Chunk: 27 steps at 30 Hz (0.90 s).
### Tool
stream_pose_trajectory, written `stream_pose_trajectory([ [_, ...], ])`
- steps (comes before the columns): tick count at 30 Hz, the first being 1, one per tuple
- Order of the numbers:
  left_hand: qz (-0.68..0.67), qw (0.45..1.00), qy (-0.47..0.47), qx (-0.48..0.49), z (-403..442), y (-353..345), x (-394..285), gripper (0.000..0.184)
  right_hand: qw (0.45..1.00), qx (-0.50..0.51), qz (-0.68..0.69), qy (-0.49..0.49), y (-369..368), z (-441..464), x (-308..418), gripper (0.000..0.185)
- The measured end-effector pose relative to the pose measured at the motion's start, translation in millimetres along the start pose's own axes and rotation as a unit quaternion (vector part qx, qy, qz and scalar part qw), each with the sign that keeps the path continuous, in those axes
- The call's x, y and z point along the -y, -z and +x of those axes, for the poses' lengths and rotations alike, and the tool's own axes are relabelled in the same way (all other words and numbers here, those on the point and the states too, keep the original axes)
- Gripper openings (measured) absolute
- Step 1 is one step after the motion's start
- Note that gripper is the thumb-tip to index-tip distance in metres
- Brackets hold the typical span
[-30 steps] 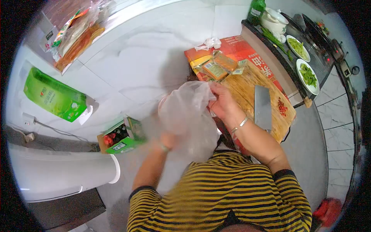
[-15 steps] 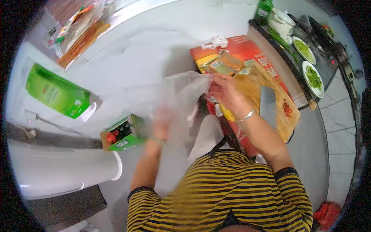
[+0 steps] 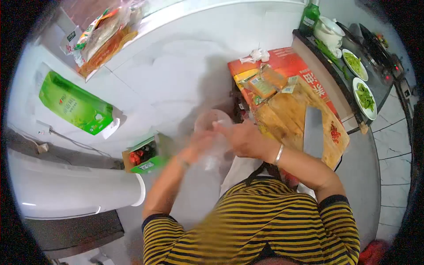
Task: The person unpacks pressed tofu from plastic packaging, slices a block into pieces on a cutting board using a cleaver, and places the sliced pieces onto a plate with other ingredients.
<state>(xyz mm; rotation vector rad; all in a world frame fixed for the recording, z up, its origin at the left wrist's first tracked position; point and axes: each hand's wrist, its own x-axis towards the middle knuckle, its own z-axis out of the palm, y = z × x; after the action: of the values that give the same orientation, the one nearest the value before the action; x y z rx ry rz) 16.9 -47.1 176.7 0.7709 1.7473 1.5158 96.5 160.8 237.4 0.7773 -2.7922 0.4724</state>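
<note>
In front of my body both hands are close together at a thin clear plastic bag (image 3: 211,160), which is smeared by motion and hard to outline. My right hand (image 3: 248,138) is closed on the bag's upper part, back of the hand upward. My left hand (image 3: 198,145), blurred, is closed at the bag's other side. A pale pinkish round shape (image 3: 213,118) shows just beyond the fingers; I cannot tell whether it belongs to the bag. To the right, a wooden cutting board (image 3: 282,114) bears a cleaver (image 3: 312,131), chopped red pieces (image 3: 335,134) and a packaged orange-brown food (image 3: 266,84).
The board rests on a red box (image 3: 289,57). Two plates of cut greens, one nearer (image 3: 365,99) and one farther (image 3: 354,65), stand on the dark counter with a green bottle (image 3: 309,18). At left are a green wall-hung pack (image 3: 73,102) and an open carton (image 3: 148,154).
My hands have come together, the left moving right and up, the right moving left and down. The bag, earlier stretched out at the right hand, now hangs between and below them.
</note>
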Motion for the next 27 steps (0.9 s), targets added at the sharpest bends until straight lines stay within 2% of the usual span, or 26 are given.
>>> stream_pose_trajectory([
  [1,0.094,0.992,-0.081,-0.017,1.9,1.3,15.9,0.042,0.999,0.028,0.033,-0.016,-3.4,-2.2,-4.4,0.055],
  [2,0.174,0.978,-0.11,-0.027,0.3,-0.2,30.5,0.041,0.996,0.055,0.066,-0.033,-6.6,-4.3,-8.5,0.056],
  [3,0.253,0.957,-0.136,-0.041,-1.2,-4.2,35.8,0.04,0.996,0.026,0.078,-0.029,-10.0,-3.9,-10.9,0.05],
  [5,0.349,0.934,-0.068,-0.046,-3.2,-18.1,21.8,0.036,0.994,-0.034,0.1,-0.019,-16.2,3.0,-13.8,0.039],
  [8,0.358,0.929,0.097,0.002,1.8,-21.7,7.6,0.032,0.998,0.061,-0.002,-0.011,-19.9,7.4,-16.6,0.03],
  [10,0.302,0.951,0.013,-0.063,-4.5,-9.1,16.2,0.027,0.996,0.088,-0.001,-0.004,-2.6,-1.5,-19.5,0.022],
  [12,0.307,0.948,0.017,-0.081,-11.4,13.5,7.9,0.024,0.993,0.119,0.005,0.005,2.4,-12.6,-32.3,0.02],
  [14,0.399,0.913,0.055,-0.071,-20.6,23.0,-17.8,0.03,0.988,0.151,0.015,0.013,-7.3,-18.5,-57.8,0.022],
  [15,0.444,0.891,0.074,-0.067,-22.7,27.3,-25.9,0.033,0.99,0.141,-0.005,0.011,-1.8,-14.6,-62.1,0.023],
  [17,0.45,0.886,0.014,-0.113,-25.5,34.9,-19.6,0.04,0.992,0.118,-0.044,0.006,9.2,-5.8,-70.3,0.024],
  [18,0.452,0.882,-0.016,-0.136,-26.4,37.8,-17.8,0.044,0.997,0.055,-0.052,0.027,13.4,-5.0,-76.6,0.024],
  [20,0.437,0.885,0.003,-0.16,-27.5,43.0,-17.1,0.048,0.992,-0.069,-0.069,0.074,20.4,-3.0,-88.3,0.025],
  [22,0.432,0.884,0.037,-0.172,-31.5,39.6,-27.8,0.046,0.996,0.079,-0.045,0.008,36.9,4.6,-82.5,0.027],
  [23,0.471,0.869,-0.068,-0.136,-32.0,50.6,0.3,0.04,0.988,0.152,-0.032,-0.026,43.5,7.8,-80.3,0.028],
  [24,0.454,0.882,-0.021,-0.125,-34.5,52.3,0.9,0.039,0.994,0.073,0.042,-0.062,39.7,6.7,-82.2,0.027],
  [26,0.416,0.901,0.069,-0.104,-34.5,53.5,0.6,0.035,0.97,-0.085,0.187,-0.127,27.6,2.1,-88.3,0.026],
  [27,0.374,0.92,0.053,-0.101,-34.4,53.2,3.8,0.033,0.977,-0.151,0.112,-0.105,30.0,3.0,-86.4,0.028],
])
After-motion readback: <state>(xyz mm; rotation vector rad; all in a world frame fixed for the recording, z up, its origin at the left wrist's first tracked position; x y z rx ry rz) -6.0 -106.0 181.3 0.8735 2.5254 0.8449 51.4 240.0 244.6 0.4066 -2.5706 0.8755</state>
